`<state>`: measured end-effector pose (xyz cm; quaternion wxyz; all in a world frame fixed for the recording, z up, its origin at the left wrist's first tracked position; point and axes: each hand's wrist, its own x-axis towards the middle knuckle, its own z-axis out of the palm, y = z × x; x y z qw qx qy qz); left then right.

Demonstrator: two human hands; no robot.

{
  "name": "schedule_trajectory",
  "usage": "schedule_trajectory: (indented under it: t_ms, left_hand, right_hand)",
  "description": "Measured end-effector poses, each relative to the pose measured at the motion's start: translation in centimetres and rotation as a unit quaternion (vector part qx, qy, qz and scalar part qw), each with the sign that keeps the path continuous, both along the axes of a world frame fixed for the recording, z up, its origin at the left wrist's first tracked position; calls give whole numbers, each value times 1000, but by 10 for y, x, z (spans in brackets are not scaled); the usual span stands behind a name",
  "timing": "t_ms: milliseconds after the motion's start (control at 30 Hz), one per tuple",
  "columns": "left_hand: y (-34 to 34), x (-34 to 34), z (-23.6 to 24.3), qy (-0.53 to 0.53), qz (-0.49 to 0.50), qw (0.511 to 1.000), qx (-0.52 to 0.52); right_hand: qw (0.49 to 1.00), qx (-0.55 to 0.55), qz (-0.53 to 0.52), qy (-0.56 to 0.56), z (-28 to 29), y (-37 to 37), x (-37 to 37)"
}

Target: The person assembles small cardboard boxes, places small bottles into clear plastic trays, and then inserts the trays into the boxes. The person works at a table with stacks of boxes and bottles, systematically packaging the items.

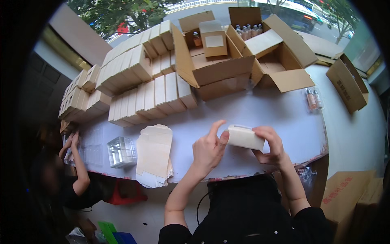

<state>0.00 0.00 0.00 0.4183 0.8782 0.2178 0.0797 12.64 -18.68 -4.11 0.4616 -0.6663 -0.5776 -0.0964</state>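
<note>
A small cream carton is held above the table's front part by my right hand, with the thumb and fingers gripping its right end. Close to the carton's left end is my left hand. Its index finger points up and away, and its thumb lies beside the carton's edge; whether it touches cannot be told. The fingers of that hand are apart, with nothing in them. Left of my left hand lies a stack of flat, unfolded cream cartons, partly over the table's front edge.
Clear plastic trays stand left of the flat cartons. Rows of cream boxes fill the back left. Open brown cartons hold bottles at the back. Two small bottles lie at right. A co-worker's hands are at far left.
</note>
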Motion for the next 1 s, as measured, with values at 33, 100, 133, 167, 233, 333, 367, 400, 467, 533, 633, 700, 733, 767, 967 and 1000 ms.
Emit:
schedule_trajectory:
  t_ms: [33, 100, 133, 167, 233, 333, 367, 400, 467, 533, 633, 700, 733, 767, 967, 1000]
  left_hand:
    - [-3, -2, 3, 9, 6, 995, -98]
    - [-5, -5, 5, 2, 20, 981, -191]
    - [-5, -8, 7, -13, 29, 982, -186]
    - [-5, -10, 9, -28, 37, 982, -181]
    - [-7, -18, 10, -48, 54, 972, -223]
    - [-9, -28, 18, -65, 73, 959, -267]
    - [-9, -33, 19, -101, 76, 973, -192]
    - [-9, -40, 21, -134, 77, 981, -115]
    - [-11, -50, 34, -137, 124, 978, -94]
    - [-4, -60, 39, -171, 150, 973, -47]
    - [15, -66, 54, -217, 191, 956, 57]
    - [33, -59, 61, -249, 208, 936, 135]
    - [40, -54, 67, -238, 232, 930, 154]
    - [48, -46, 74, -227, 255, 924, 173]
    - [143, 24, 65, -205, 202, 879, 379]
    - [156, 39, 63, -193, 200, 868, 411]
  right_hand:
    - [999, 8, 19, -35, 0, 2, -1]
    - [996, 29, 39, -80, -1, 9, -3]
    - [994, 40, 41, -88, -2, 14, -5]
    - [993, 52, 43, -96, -4, 19, -7]
    - [991, 51, 41, -114, -9, 25, -10]
    - [989, 69, 38, -123, -6, 30, -15]
    - [991, 61, 23, -117, -7, 30, -15]
    - [993, 52, 6, -108, -9, 30, -17]
    - [994, 17, -26, -109, -11, 26, -15]
    - [995, 1, -45, -91, -14, 22, -11]
    - [994, -16, -59, -87, -13, 20, -11]
    - [992, -30, -68, -104, -13, 17, -10]
    - [992, -30, -68, -106, -14, 18, -11]
    - [991, -30, -70, -108, -15, 18, -11]
    - [991, -42, -75, -103, -13, 20, -12]
    - [991, -43, -76, -103, -13, 19, -11]
